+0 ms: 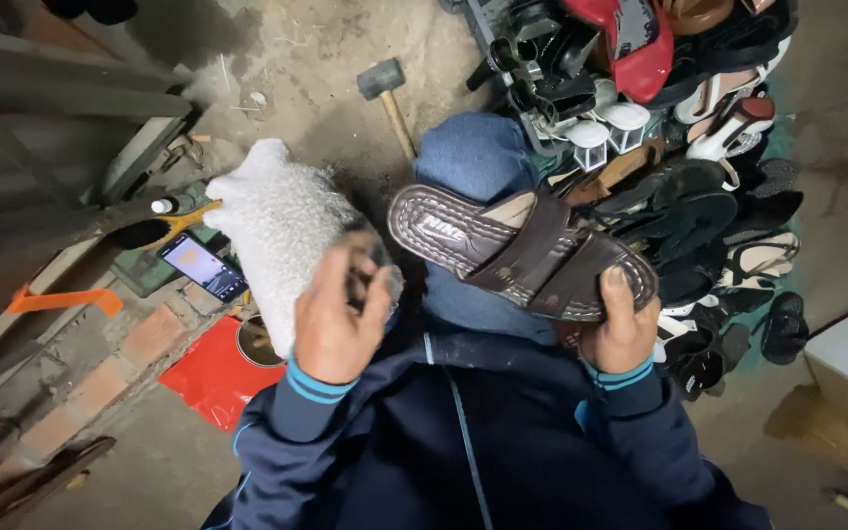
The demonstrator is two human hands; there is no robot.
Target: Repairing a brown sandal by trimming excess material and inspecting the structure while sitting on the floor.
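Over the dirt floor (296, 59), the brown sandal (522, 252) lies crosswise, heel pointing left.

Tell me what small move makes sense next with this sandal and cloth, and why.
Probably bring the white cloth in the left hand across onto the brown sandal. The right hand already holds the sandal by its toe end, straps up, over the knee, and the cloth sits just beside its heel end, seemingly not yet on it.

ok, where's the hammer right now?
Head view, top centre: the hammer lies on the dirt floor, just left of the shoe pile, beyond the person's knee.
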